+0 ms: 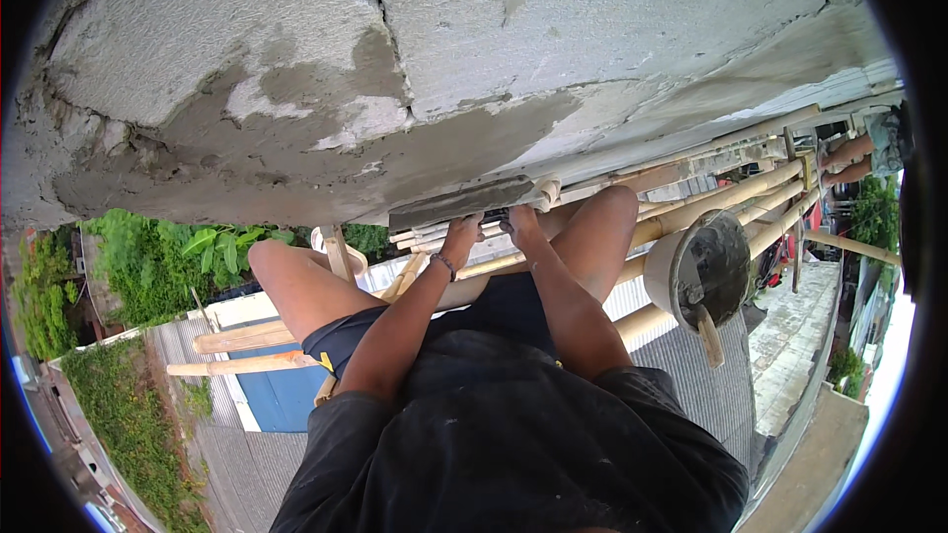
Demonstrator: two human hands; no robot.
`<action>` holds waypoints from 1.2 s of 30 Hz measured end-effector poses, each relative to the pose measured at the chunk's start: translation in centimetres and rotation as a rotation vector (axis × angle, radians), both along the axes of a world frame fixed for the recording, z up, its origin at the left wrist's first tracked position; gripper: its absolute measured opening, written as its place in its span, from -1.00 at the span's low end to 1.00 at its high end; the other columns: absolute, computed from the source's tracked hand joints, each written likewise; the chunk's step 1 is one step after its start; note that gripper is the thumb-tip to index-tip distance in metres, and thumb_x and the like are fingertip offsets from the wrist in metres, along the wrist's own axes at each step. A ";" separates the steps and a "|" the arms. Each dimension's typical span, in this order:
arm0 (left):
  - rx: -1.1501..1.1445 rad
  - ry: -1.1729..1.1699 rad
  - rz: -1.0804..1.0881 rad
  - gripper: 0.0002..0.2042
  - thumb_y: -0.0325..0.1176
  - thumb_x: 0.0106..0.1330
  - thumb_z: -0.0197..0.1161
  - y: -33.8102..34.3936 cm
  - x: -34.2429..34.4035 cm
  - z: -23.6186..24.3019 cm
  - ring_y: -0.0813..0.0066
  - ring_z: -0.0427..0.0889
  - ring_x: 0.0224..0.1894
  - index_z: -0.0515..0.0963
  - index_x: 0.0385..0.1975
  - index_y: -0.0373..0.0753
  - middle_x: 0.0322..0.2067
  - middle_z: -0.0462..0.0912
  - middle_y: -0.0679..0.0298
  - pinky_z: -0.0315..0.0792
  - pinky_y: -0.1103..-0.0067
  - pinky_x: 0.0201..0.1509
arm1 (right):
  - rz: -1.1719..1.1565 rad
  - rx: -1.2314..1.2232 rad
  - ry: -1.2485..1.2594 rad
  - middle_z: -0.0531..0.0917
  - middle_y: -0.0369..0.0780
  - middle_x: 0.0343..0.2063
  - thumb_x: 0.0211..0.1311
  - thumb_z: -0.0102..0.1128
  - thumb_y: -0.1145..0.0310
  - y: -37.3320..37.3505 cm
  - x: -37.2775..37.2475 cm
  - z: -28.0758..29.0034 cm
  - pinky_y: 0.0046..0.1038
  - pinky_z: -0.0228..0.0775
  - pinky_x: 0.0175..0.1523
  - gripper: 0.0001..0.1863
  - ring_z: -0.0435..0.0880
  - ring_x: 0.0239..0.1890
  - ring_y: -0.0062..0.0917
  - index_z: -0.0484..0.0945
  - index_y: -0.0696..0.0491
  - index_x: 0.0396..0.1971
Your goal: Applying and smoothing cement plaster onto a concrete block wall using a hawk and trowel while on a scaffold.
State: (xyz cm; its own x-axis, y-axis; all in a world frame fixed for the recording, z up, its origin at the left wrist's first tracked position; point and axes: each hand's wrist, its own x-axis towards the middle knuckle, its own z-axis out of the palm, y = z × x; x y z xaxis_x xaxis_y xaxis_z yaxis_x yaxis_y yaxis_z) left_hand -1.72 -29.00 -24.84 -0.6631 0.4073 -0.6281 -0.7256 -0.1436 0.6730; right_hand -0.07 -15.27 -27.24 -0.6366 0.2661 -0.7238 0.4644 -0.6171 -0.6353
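Note:
A long plastering float (462, 200), smeared with grey mortar, lies close along the lower edge of the wall in front of me. My left hand (462, 236) is closed at its near side, fingers curled. Beside it, my right hand (522, 225) is also closed, around a dark part that looks like the float's handle. Most of the grip is hidden by my fingers. Above, the block wall (592, 20) is pale, with a band of wet mortar (296, 163) spread across its lower part.
Bamboo poles (726, 199) run past my knees as scaffolding. At my right hangs or stands a bucket (664, 271) of wet mortar with a wooden handle (709, 338) sticking out. Corrugated roofs (267, 474) and plants (138, 262) lie far below. Another person's arm (849, 160) shows at far right.

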 end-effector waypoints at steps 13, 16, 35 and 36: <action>0.037 -0.050 0.048 -0.92 -0.42 0.18 -0.02 1.5 -1.9 0.7 0.70 0.20 -0.65 0.41 -0.37 -0.20 -0.61 0.30 0.41 0.17 0.72 -0.63 | 0.004 0.154 0.018 0.47 -0.27 -0.64 0.11 -0.14 0.41 1.2 -1.4 -0.4 -0.60 0.08 -0.76 -0.83 0.30 -0.75 -0.64 0.29 0.05 -0.27; 0.026 -0.006 0.074 -0.96 -0.43 0.18 -0.03 1.8 -2.1 3.8 0.73 0.18 -0.68 0.37 -0.43 -0.19 -0.63 0.30 0.40 0.10 0.74 -0.68 | -0.004 0.191 -0.030 0.47 -0.25 -0.66 0.05 -0.16 0.45 1.1 -2.2 4.4 -0.60 0.06 -0.77 -0.86 0.32 -0.75 -0.62 0.34 0.08 -0.35; -0.005 0.458 -0.026 -0.67 -0.09 0.20 0.13 3.3 -2.2 34.6 0.74 0.16 -0.64 0.24 -0.49 -0.23 -0.61 0.19 0.43 0.10 0.73 -0.64 | 0.210 0.204 0.264 0.28 -0.36 -0.72 0.13 -0.18 0.45 5.8 -2.8 35.9 -0.63 -0.18 -0.72 -0.85 0.02 -0.80 -0.74 0.42 0.13 -0.44; -0.010 0.457 -0.029 -0.67 -0.09 0.20 0.13 3.1 -2.1 35.8 0.74 0.16 -0.64 0.24 -0.49 -0.23 -0.61 0.19 0.43 0.10 0.73 -0.64 | 0.208 0.199 0.263 0.28 -0.36 -0.72 0.13 -0.18 0.45 5.4 -2.5 37.6 -0.63 -0.18 -0.72 -0.85 0.02 -0.80 -0.74 0.42 0.13 -0.44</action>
State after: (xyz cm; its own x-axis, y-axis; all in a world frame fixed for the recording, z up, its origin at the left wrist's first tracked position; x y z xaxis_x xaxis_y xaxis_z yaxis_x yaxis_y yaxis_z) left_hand -3.80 -25.92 10.97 -0.8613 0.4254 -0.2780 -0.3579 -0.1195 0.9261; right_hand -2.52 -9.91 10.39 -0.8488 0.2305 -0.4758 0.3717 -0.3800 -0.8470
